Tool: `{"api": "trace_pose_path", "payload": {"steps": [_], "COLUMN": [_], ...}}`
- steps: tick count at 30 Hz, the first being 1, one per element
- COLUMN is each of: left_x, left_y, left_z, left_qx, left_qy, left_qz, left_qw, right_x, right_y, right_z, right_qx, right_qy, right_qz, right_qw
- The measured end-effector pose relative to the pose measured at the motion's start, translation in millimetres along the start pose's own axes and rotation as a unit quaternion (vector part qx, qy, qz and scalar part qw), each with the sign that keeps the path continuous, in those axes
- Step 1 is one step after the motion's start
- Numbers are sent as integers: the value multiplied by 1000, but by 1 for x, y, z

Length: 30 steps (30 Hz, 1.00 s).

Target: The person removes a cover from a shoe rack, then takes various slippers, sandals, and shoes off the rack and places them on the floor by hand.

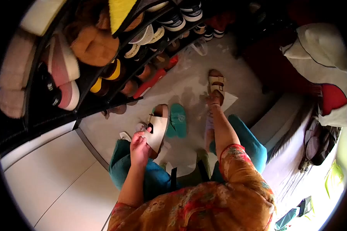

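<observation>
My left hand (140, 147) grips a white slide sandal (157, 134) with a brown sole edge, its fingers on the upper. The sandal is tilted up on its side above the floor. My right hand (216, 99) reaches forward and closes on the heel end of a cream two-strap sandal (217, 81), partly covering it. A white flat piece (229, 101), paper or cloth, lies right beside that hand; I cannot tell whether the hand touches it. Between my hands, a pair of teal slippers (177, 121) rests on the floor.
A black shoe rack (88, 111) crowded with shoes fills the left and back. White cabinet fronts (46, 177) stand at lower left. Fabric and a grey-white padded piece (283, 119) lie on the right. A clear plastic bag (187, 57) lies by the rack.
</observation>
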<state>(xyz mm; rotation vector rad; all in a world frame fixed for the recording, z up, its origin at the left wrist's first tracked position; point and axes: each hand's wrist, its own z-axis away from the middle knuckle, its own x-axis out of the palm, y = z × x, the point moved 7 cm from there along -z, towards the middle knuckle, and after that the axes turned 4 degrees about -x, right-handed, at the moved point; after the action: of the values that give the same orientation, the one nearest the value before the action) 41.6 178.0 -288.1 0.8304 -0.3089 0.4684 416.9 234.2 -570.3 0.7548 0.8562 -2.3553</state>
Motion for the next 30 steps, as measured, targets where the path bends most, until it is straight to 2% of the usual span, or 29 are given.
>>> {"api": "trace_pose_path", "payload": {"steps": [1,5,8,9,10,11,12,13,14,15,17,19,21,23,24,28,30], "left_x": [3,14,20,23,20,11,11,16,18,19,9,16,17,15,17,22,28], "left_y": [-1,2,4,4,0,-2,-3,-1,3,7,7,18,28,45,56,80,85], "left_z": [-3,-2,-3,-2,-4,-9,-9,-7,-5,0,-2,8,19,37,51,110,138], "left_qx": [4,-45,-40,-41,-40,-21,1,6,13,21,77,113,144,200,224,305,322], "left_qy": [-30,-6,1,8,6,-5,-16,-20,4,30,16,15,10,15,2,-20,-18], "left_qz": [8,-20,-32,-40,-38,-39,-40,-37,-43,-49,-41,-20,-7,1,21,74,85], "left_qw": [999,999,999,998,998,999,999,999,999,998,996,993,989,980,974,949,943], "right_x": [-1,24,35,26,16,5,-7,-18,-47,-58,-62,-79,-79,-114,-114,-115,-110], "right_y": [-3,25,34,36,39,42,47,54,7,-17,-48,-85,-99,-145,-158,-169,-175], "right_z": [-13,-71,-84,-80,-73,-64,-52,-40,11,40,85,145,176,254,273,349,381], "right_qx": [-26,-2,9,-1,-11,-23,-37,-53,-133,-142,-58,-52,-137,-128,-161,-193,-229], "right_qy": [-6,-14,-15,39,93,145,191,231,207,206,177,115,65,-3,-43,-135,-198], "right_qz": [24,41,55,-101,-253,-398,-534,-656,-685,-686,-676,-683,-701,-706,-737,-702,-714], "right_qw": [999,999,998,994,963,905,823,717,686,683,713,720,697,696,655,672,631]}}
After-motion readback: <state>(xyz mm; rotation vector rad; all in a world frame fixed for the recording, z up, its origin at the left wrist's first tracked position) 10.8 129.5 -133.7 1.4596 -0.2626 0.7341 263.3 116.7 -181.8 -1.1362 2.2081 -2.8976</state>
